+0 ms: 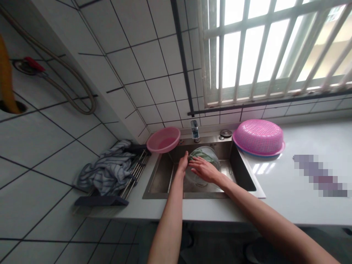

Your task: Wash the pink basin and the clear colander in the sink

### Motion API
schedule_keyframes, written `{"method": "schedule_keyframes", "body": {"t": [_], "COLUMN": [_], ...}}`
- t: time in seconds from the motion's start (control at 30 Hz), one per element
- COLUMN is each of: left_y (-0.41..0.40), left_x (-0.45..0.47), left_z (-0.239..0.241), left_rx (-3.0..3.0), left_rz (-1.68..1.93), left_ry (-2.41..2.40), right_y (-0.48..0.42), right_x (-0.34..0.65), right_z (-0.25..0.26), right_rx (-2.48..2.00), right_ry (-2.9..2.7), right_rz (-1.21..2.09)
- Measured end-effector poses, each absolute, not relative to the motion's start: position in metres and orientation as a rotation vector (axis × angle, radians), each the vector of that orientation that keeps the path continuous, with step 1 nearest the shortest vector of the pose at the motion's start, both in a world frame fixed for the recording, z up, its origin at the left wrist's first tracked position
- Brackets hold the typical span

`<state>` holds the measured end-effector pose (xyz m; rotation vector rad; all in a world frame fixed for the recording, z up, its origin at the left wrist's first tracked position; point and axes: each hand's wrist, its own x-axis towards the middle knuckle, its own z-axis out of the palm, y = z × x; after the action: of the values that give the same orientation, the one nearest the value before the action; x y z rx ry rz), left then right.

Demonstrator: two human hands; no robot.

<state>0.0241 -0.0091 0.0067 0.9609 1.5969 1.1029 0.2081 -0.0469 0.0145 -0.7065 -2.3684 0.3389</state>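
Observation:
In the steel sink (165, 185) is a clear bowl (195, 178), tilted, with a round ring showing at its base. My left hand (183, 163) is closed on the bowl's left rim, thumb up. A crumpled green cloth (206, 155) lies against the bowl's upper part. Over the bowl, my right hand (205, 169) reaches in from the right with its fingers stretched out flat, the fingertips at the cloth's lower left edge. Whether they press on the cloth or only cover it, I cannot tell.
Behind the sink stands a faucet (195, 129). A pink basin (163, 140) rests at its back left corner, and a pink basket (260, 136) lies upside down to the right. A striped cloth (110, 168) covers a rack (139, 167) at left. A blurred item (320, 176) lies on the right counter.

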Motion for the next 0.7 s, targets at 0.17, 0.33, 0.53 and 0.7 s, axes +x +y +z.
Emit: {"method": "schedule_keyframes", "body": {"t": [0.17,0.33,0.53,0.7], "left_y": [-0.009,-0.010,-0.011,-0.010], "left_x": [0.029,0.031,0.028,0.030], "left_z": [0.008,0.011,0.012,0.007], "left_rx": [1.023,1.063,1.075,1.124], "left_rz": [1.082,1.052,1.031,1.030], "left_ry": [1.591,1.621,1.622,1.659], "right_y": [-0.024,-0.021,-0.045,-0.034], "right_x": [0.234,0.240,0.215,0.231], "right_z": [0.013,0.009,0.019,0.026], "right_rx": [-0.957,-1.053,-0.747,-0.814], "right_ry": [-2.130,-2.057,-2.282,-2.171], "right_rz": [0.376,0.408,0.414,0.428]}}
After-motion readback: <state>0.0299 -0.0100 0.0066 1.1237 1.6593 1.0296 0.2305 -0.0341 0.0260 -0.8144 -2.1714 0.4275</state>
